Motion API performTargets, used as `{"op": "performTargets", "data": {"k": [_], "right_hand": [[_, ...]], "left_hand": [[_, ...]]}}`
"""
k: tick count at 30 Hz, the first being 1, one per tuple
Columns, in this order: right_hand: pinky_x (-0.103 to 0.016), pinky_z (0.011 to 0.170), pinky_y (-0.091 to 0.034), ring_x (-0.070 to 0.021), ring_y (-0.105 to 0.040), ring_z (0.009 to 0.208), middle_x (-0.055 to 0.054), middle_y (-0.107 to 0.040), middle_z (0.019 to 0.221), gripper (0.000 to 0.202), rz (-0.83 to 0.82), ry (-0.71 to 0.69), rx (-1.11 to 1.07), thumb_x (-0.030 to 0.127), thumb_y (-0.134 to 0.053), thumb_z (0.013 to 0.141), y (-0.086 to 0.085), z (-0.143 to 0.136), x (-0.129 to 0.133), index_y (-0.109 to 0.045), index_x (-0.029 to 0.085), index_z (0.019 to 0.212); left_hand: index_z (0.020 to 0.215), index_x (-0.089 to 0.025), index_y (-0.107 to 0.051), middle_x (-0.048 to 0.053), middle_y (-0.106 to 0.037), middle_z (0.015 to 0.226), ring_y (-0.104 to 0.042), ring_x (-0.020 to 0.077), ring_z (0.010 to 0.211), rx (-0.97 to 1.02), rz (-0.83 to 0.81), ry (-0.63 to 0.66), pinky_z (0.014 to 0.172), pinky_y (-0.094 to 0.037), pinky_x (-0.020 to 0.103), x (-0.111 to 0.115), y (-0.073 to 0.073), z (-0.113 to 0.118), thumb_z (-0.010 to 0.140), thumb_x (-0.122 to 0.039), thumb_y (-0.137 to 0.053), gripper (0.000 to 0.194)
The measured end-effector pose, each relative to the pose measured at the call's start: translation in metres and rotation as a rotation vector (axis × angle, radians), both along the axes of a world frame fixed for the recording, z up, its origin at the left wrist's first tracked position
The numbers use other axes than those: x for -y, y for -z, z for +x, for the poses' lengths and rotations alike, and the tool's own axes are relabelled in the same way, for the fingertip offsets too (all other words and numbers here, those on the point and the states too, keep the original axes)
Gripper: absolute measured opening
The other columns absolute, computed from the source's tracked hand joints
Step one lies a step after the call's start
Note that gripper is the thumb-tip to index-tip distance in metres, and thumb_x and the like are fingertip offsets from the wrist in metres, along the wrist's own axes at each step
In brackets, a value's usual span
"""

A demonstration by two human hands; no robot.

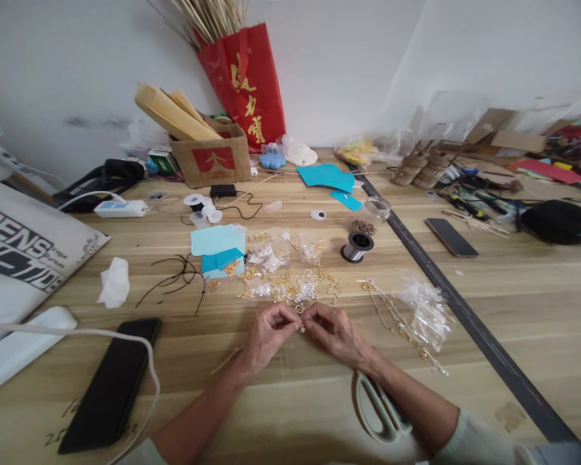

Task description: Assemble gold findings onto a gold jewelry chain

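My left hand [274, 336] and my right hand [336, 330] meet fingertip to fingertip over the table, both closed in a pinch. Between them shows a small ring-shaped beaded piece [299, 310], with a few tiny beads below it; fine detail is too small to tell. A thin clear thread [284, 361] seems to trail beneath my left hand. Just beyond the fingers lie loose silver beads [306, 287] and gold beads [246, 294]. Under my right forearm rests a pair of scissors [378, 408], partly covered. A short chain [226, 360] lies beside my left wrist.
A wire spool [357, 247] stands behind the beads. Right of my hands are gold chains [392, 313] and plastic bags [425, 313]. Black cords [181, 281] and a black phone [110, 384] lie left. A cardboard box [210, 158] and red bag [246, 84] stand behind.
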State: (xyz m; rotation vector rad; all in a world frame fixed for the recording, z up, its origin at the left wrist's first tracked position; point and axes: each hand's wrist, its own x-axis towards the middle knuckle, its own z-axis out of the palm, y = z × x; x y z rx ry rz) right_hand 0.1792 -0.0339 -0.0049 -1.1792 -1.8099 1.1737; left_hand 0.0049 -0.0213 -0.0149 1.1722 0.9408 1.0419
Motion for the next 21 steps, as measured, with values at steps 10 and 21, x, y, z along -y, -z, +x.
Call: {"op": "performTargets", "data": {"k": [10, 21], "right_hand": [[-0.020, 0.048, -0.040, -0.0089, -0.051, 0.053, 0.000, -0.058, 0.068, 0.031, -0.312, -0.026, -0.241, 0.046, -0.059, 0.083, 0.0057, -0.0020, -0.0046, -0.056, 0.015, 0.085], [-0.020, 0.046, -0.042, -0.0084, -0.050, 0.051, 0.001, -0.056, 0.063, 0.038, -0.340, -0.032, -0.219, 0.051, -0.062, 0.077, -0.0002, -0.0029, -0.0067, -0.058, 0.014, 0.078]], "left_hand": [[0.065, -0.014, -0.059, 0.002, -0.062, 0.067, -0.059, 0.0114, 0.064, -0.040, 0.144, 0.027, 0.061, -0.048, 0.021, 0.0031, 0.0032, 0.0016, 0.070, -0.009, -0.064, 0.009], [0.068, -0.016, -0.058, 0.004, -0.063, 0.073, -0.061, 0.0144, 0.071, -0.251, 0.511, -0.047, 0.065, -0.049, 0.024, 0.0082, 0.0002, 0.0039, 0.074, 0.000, -0.056, 0.017]]}}
